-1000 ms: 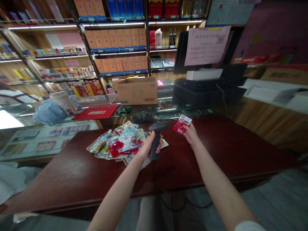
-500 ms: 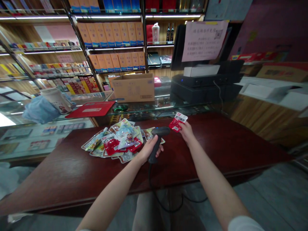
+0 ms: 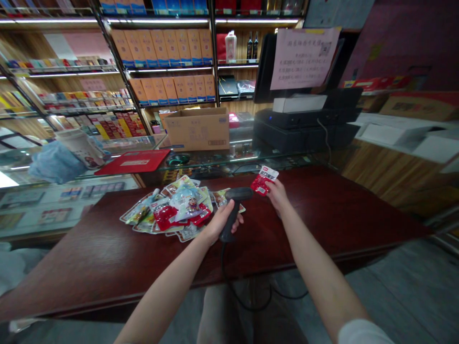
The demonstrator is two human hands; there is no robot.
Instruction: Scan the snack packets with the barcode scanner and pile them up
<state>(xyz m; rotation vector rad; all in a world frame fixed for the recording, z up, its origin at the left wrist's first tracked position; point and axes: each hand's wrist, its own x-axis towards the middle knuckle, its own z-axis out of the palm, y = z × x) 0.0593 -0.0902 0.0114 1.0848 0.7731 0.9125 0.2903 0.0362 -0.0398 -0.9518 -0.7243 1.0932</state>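
My left hand (image 3: 223,220) is wrapped round the handle of a black barcode scanner (image 3: 234,208), whose head points right, towards the packet. A black cable runs from the handle's bottom over the table's near edge. Between thumb and fingers my right hand (image 3: 277,193) pinches a red and white snack packet (image 3: 264,180) by its lower right part. A small white barcode label faces up on the packet, a short way right of the scanner head. Left of the scanner lies a heap of snack packets (image 3: 179,210), with some red ones and a pale blue bag on top.
The dark red wooden table (image 3: 322,210) bears all this. Behind it, a glass counter holds a cardboard box (image 3: 199,130), a red folder (image 3: 133,161), a computer mouse (image 3: 178,159), a cup (image 3: 81,147) and a monitor with a paper notice (image 3: 304,59). Stocked shelves stand beyond.
The view has shifted slightly. Both hands keep their holds on the scanner and the packet, almost in place. A small blue light on top of the scanner no longer shows.
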